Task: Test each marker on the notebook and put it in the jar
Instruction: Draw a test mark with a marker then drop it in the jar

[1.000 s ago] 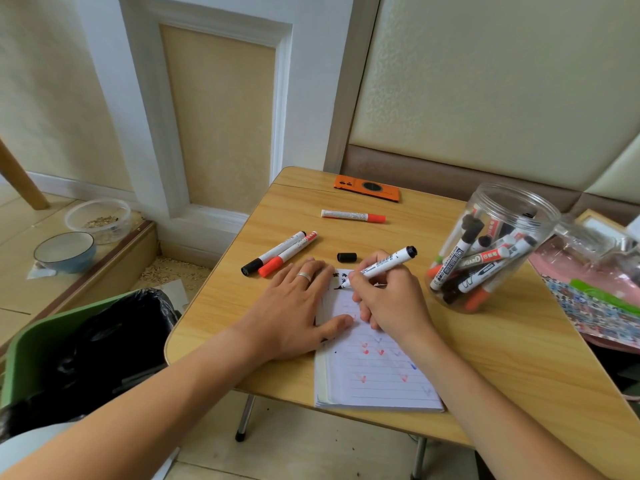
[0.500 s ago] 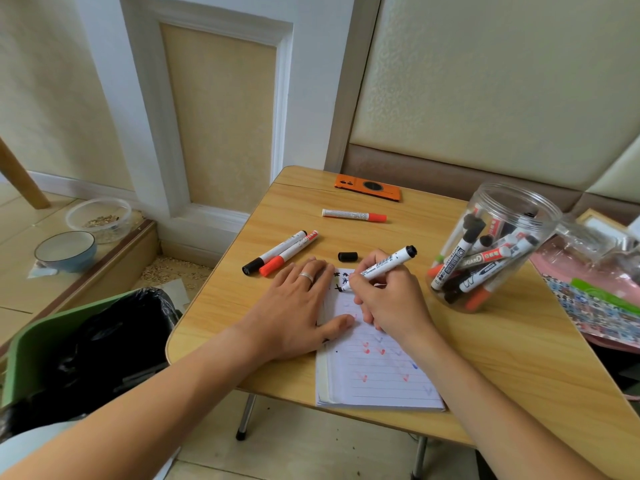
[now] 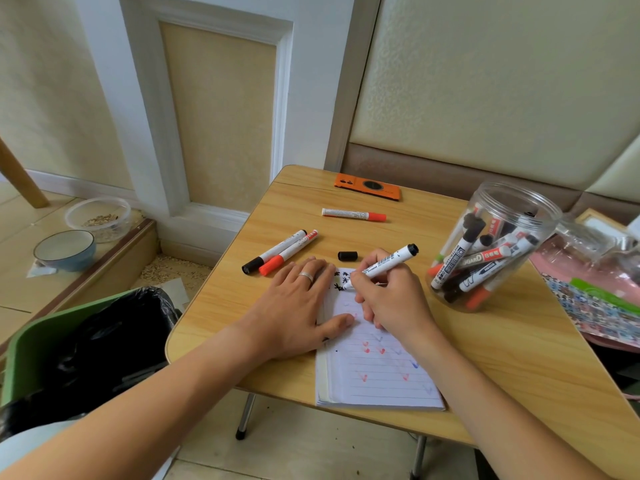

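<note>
A lined notebook (image 3: 377,375) lies open at the table's near edge, with red, blue and black marks on its page. My left hand (image 3: 294,306) presses flat on its left side, fingers spread. My right hand (image 3: 388,299) grips an uncapped black marker (image 3: 384,263), tip on the page's top left corner by fresh black marks. Its black cap (image 3: 347,256) lies just beyond the notebook. A clear jar (image 3: 491,247) at the right holds several markers. A black-capped marker (image 3: 273,251), a red-capped marker (image 3: 287,252) and another red marker (image 3: 353,214) lie on the table.
An orange phone (image 3: 367,187) lies at the wooden table's (image 3: 502,341) far edge. A patterned pink bag (image 3: 595,296) covers the right side. A green bin (image 3: 69,348) with a black liner stands left of the table; a blue bowl (image 3: 64,249) and a clear container (image 3: 98,216) sit on the floor step.
My right hand has slid the marker tip slightly down and left on the page, adding black marks. My left hand stays flat on the notebook.
</note>
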A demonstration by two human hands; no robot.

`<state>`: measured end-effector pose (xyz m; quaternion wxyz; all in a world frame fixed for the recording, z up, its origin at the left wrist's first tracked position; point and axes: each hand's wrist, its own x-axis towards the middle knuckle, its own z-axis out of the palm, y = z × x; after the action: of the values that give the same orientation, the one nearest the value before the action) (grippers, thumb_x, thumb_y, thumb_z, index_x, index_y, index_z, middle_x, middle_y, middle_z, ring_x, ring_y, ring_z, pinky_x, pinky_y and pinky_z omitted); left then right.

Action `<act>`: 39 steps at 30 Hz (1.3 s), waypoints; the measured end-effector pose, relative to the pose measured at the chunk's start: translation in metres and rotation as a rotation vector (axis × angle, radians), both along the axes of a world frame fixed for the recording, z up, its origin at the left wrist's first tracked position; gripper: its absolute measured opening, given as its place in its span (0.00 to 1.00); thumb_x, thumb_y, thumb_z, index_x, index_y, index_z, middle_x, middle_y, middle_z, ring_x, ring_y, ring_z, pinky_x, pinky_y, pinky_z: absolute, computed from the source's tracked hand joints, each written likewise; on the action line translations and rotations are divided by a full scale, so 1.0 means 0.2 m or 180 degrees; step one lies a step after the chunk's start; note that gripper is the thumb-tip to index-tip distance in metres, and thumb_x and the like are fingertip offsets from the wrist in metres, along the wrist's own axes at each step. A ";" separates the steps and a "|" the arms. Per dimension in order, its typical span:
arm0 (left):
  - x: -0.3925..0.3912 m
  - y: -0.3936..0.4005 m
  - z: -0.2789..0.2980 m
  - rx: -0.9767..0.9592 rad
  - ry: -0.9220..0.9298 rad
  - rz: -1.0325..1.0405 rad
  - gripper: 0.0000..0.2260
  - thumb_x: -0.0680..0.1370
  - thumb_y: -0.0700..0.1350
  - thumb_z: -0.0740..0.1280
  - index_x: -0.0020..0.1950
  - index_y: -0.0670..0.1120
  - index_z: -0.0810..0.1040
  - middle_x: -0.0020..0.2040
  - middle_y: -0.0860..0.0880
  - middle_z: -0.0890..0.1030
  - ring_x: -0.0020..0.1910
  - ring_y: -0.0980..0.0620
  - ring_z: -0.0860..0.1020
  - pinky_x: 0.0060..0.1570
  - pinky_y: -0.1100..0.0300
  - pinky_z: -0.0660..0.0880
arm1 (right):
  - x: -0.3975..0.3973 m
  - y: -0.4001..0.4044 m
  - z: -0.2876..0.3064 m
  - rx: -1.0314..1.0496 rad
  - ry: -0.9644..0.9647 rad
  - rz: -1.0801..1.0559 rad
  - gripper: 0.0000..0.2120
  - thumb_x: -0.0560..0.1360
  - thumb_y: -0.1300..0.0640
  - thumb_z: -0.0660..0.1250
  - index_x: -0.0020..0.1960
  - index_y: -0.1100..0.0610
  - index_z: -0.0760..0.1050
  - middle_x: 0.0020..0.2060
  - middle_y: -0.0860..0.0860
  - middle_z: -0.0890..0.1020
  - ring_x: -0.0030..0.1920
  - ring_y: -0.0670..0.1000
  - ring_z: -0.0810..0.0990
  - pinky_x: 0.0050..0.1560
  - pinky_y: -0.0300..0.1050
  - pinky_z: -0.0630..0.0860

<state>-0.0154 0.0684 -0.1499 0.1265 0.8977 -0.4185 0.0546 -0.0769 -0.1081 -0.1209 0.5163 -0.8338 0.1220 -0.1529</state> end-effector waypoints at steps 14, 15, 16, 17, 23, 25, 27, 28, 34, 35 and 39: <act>0.00 0.00 0.01 -0.0045 0.0073 0.0003 0.39 0.78 0.73 0.50 0.81 0.49 0.56 0.79 0.49 0.59 0.79 0.51 0.56 0.77 0.54 0.53 | 0.01 0.00 0.00 0.0110 -0.0007 0.0146 0.07 0.80 0.57 0.70 0.46 0.57 0.75 0.30 0.55 0.81 0.23 0.52 0.74 0.21 0.39 0.66; 0.00 0.00 0.02 -0.0054 0.0111 -0.0004 0.39 0.78 0.73 0.51 0.81 0.49 0.56 0.78 0.50 0.60 0.78 0.51 0.57 0.76 0.54 0.53 | 0.01 0.00 0.00 0.0112 0.0007 0.0160 0.07 0.80 0.57 0.70 0.46 0.57 0.75 0.30 0.54 0.81 0.23 0.52 0.74 0.21 0.38 0.66; 0.01 -0.01 0.03 -0.0057 0.0159 -0.0016 0.39 0.78 0.73 0.52 0.81 0.50 0.57 0.78 0.51 0.60 0.77 0.52 0.58 0.76 0.55 0.55 | 0.01 0.00 0.00 0.0122 0.0019 0.0170 0.07 0.80 0.57 0.70 0.46 0.57 0.75 0.30 0.54 0.81 0.24 0.52 0.74 0.21 0.38 0.66; 0.01 -0.01 0.04 -0.0051 0.0212 -0.0022 0.38 0.78 0.72 0.52 0.80 0.50 0.58 0.77 0.51 0.61 0.76 0.52 0.60 0.75 0.55 0.56 | 0.01 0.00 -0.01 0.0145 0.0021 0.0174 0.07 0.80 0.57 0.70 0.46 0.57 0.75 0.30 0.54 0.81 0.24 0.53 0.74 0.21 0.38 0.66; 0.07 -0.04 0.13 0.0016 0.0389 0.0174 0.23 0.82 0.61 0.53 0.73 0.53 0.68 0.71 0.52 0.70 0.69 0.50 0.70 0.68 0.51 0.66 | 0.01 -0.03 -0.02 0.0772 -0.0149 -0.0200 0.04 0.81 0.57 0.69 0.49 0.57 0.76 0.32 0.52 0.81 0.25 0.52 0.75 0.21 0.39 0.65; 0.10 -0.07 0.14 -0.0174 0.0176 0.0277 0.17 0.84 0.53 0.54 0.69 0.52 0.73 0.67 0.50 0.74 0.65 0.49 0.73 0.61 0.50 0.71 | 0.01 -0.04 -0.02 0.0863 -0.0164 -0.0274 0.04 0.81 0.57 0.68 0.49 0.57 0.76 0.34 0.53 0.81 0.25 0.51 0.76 0.21 0.39 0.65; 0.13 -0.11 0.14 -0.0479 0.0019 0.0336 0.15 0.84 0.47 0.56 0.68 0.49 0.75 0.66 0.46 0.76 0.65 0.46 0.74 0.58 0.50 0.75 | 0.02 -0.04 -0.02 0.0812 -0.0166 -0.0273 0.03 0.81 0.58 0.68 0.48 0.55 0.76 0.37 0.56 0.82 0.25 0.51 0.76 0.21 0.38 0.65; 0.14 -0.14 0.13 -0.0592 -0.0030 0.0348 0.15 0.84 0.46 0.57 0.69 0.48 0.76 0.66 0.45 0.76 0.65 0.46 0.74 0.57 0.50 0.75 | 0.02 -0.04 -0.02 0.0780 -0.0179 -0.0263 0.03 0.81 0.58 0.68 0.48 0.54 0.76 0.39 0.58 0.82 0.25 0.52 0.76 0.21 0.38 0.65; 0.24 -0.25 0.10 -0.0842 -0.0128 0.0290 0.15 0.83 0.46 0.62 0.69 0.47 0.79 0.61 0.45 0.79 0.61 0.46 0.74 0.56 0.52 0.73 | 0.01 -0.04 -0.02 0.0842 -0.0229 -0.0261 0.02 0.80 0.60 0.67 0.48 0.55 0.76 0.36 0.55 0.83 0.25 0.53 0.77 0.22 0.40 0.67; 0.24 -0.26 0.10 -0.0853 -0.0125 0.0275 0.14 0.83 0.46 0.63 0.68 0.47 0.79 0.60 0.45 0.79 0.60 0.46 0.74 0.56 0.53 0.73 | 0.02 -0.05 -0.02 0.0873 -0.0233 -0.0267 0.02 0.80 0.60 0.67 0.49 0.56 0.76 0.35 0.53 0.82 0.26 0.53 0.77 0.22 0.40 0.67; 0.25 -0.29 0.09 -0.0864 -0.0214 0.0280 0.10 0.81 0.44 0.66 0.60 0.48 0.83 0.56 0.47 0.80 0.57 0.47 0.75 0.53 0.54 0.71 | 0.02 -0.06 -0.03 0.0976 -0.0295 -0.0298 0.02 0.80 0.61 0.67 0.50 0.55 0.76 0.33 0.52 0.81 0.26 0.54 0.77 0.24 0.43 0.69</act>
<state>0.0345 0.0111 -0.1327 0.2301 0.8875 -0.3715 0.1462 -0.0737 -0.1193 -0.1268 0.6349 -0.7306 0.1586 -0.1947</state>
